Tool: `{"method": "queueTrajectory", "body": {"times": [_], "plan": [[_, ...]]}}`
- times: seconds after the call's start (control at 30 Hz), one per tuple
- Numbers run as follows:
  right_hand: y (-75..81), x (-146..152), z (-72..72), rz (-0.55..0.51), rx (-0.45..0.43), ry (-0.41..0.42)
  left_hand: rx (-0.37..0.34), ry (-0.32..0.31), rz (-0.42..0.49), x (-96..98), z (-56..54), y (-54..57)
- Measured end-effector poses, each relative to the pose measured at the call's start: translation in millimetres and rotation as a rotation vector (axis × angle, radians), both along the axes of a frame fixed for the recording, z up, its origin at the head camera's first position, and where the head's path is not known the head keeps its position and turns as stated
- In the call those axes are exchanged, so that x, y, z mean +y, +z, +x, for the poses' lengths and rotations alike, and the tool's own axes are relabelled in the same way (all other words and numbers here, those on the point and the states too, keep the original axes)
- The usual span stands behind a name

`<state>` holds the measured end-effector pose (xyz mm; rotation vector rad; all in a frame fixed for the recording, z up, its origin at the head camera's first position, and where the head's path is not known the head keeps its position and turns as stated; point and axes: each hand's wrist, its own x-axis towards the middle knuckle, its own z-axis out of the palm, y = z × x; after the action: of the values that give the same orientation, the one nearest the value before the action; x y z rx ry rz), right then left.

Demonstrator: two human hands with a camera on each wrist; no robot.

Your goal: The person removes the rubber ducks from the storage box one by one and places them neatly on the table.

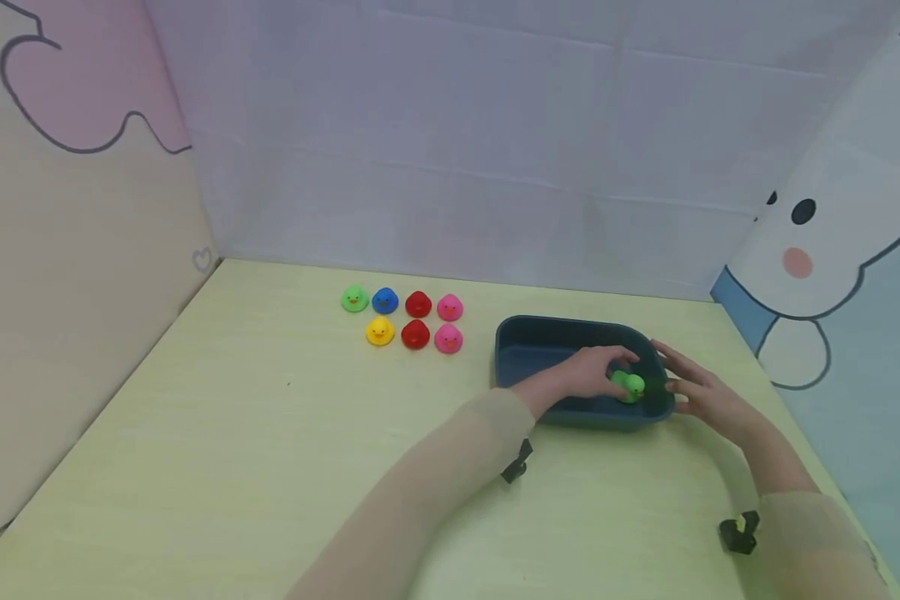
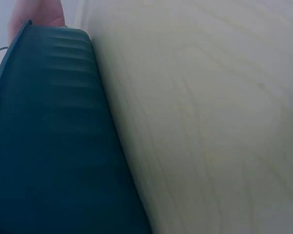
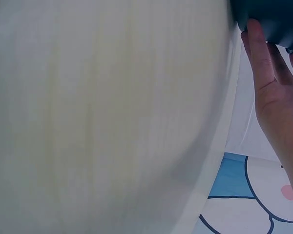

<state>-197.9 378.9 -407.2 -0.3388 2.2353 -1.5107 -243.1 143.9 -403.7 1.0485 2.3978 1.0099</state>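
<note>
My left hand (image 1: 588, 372) reaches over the near rim into a dark blue-green plastic bin (image 1: 528, 354). Its thumb and curled fingers pinch a small green rubber duck (image 1: 633, 387) near the bin's right end. Outside that same end, my right hand (image 1: 708, 398) touches the wall with fingers spread and fairly straight. The right wrist view shows these fingers (image 3: 260, 56) lying against the bin's outside. In the left wrist view, the ribbed outer side of the bin (image 2: 58, 131) blocks sight of the duck.
Left of the bin stand two rows of rubber ducks: green (image 1: 355, 298), blue (image 1: 385, 301), yellow (image 1: 380, 331), two red (image 1: 418, 304) and two pink (image 1: 450, 307). The pale wooden table (image 1: 270, 450) meets a fabric backdrop (image 1: 450, 167) at its far edge.
</note>
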Motion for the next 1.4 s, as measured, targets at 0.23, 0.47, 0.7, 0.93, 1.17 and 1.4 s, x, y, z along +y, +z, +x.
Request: {"method": "queueTrajectory", "body": {"times": [0.23,0.47,0.7,0.93,1.17,1.4], "plan": [[1.5,0.4,-0.3,0.008,0.012,0.003,-0.019,-0.048,-0.053,5.5,-2.3,-2.2],[1.9,0.4,0.1,0.021,0.013,0.001,-0.003,-0.093,-0.083,5.6,-2.7,-7.4],[1.6,-0.4,0.7,0.028,0.015,-0.002,0.017,-0.111,-0.084,4.5,-2.2,-7.3],[3.9,-2.4,2.0,0.043,0.010,-0.012,0.036,-0.110,-0.077,2.5,-4.0,-8.5],[3.4,-2.1,2.6,0.055,0.014,-0.011,0.059,-0.092,-0.078,1.5,-3.8,-8.5],[-0.5,0.6,0.3,0.071,0.031,0.002,0.087,-0.105,-0.081,-1.0,-1.5,-4.7]]}}
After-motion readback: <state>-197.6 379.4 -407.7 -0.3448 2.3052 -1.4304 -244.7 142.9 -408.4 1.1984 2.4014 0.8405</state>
